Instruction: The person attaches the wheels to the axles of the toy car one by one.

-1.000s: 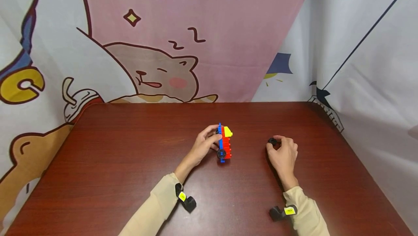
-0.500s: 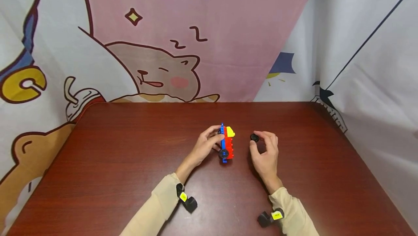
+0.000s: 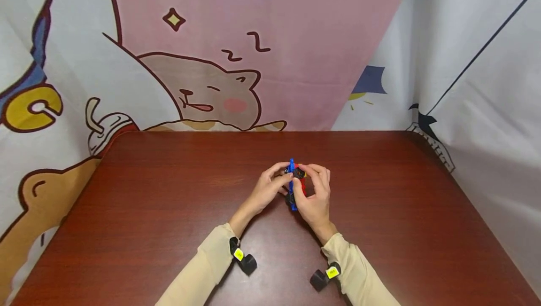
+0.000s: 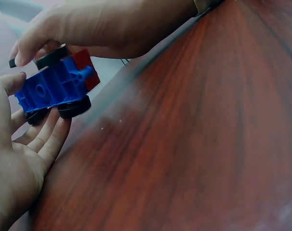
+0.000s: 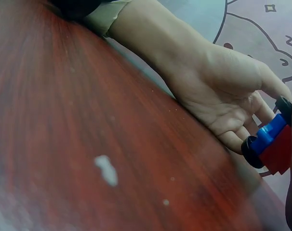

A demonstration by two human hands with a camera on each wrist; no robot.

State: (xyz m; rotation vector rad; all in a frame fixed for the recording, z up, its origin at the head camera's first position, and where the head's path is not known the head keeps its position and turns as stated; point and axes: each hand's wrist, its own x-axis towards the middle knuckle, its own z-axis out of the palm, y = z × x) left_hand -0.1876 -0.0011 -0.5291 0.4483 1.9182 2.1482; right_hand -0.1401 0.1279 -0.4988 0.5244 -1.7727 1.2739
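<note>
My left hand (image 3: 263,192) holds a toy brick car (image 3: 293,206) on its side, above the middle of the table. In the left wrist view the car's blue chassis (image 4: 46,90) faces the camera, with a red brick (image 4: 86,70) beyond it and black wheels (image 4: 74,107) fitted at three corners. A loose black wheel (image 3: 299,173) is pinched between the thumb and fingertips of my right hand (image 3: 316,198), right at the car's far end. That wheel (image 4: 12,63) shows only as a dark edge in the left wrist view. The car's yellow piece is mostly hidden by the right hand.
The dark red-brown wooden table (image 3: 169,193) spreads around both hands. Behind it hangs a curtain (image 3: 304,52) printed with cartoon animals. Black wrist cameras (image 3: 246,262) are strapped over both beige sleeves (image 3: 355,268).
My right hand has moved left across the table with the black wheel and now meets the car. The left hand has stayed nearly in place, still holding the car.
</note>
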